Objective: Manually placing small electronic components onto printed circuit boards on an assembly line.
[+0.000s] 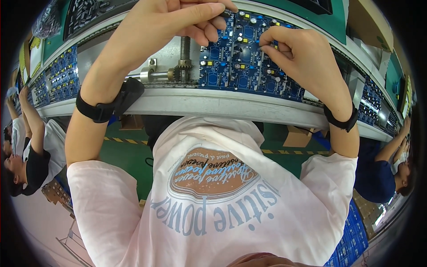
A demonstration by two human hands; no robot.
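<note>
A blue circuit board panel (218,66) lies on the conveyor line in front of me. It carries white, yellow and blue components and dark cylindrical ones. Over its far left part, my left hand (195,20) is closed, with thumb and forefinger together and the other fingers curled. A small dark bit shows by those fingertips, too unclear to name. My right hand (304,55) pinches thumb and forefinger just above the middle of the panel, near a small blue component. Whatever this pinch holds is hidden. Both wrists wear black straps.
Left of the panel, a metal shaft with gears (182,71) crosses the conveyor. A metal rail (209,100) runs along the near edge. More blue boards (62,73) sit farther left, and a tray of dark parts (89,18) stands behind. Other people work at both sides.
</note>
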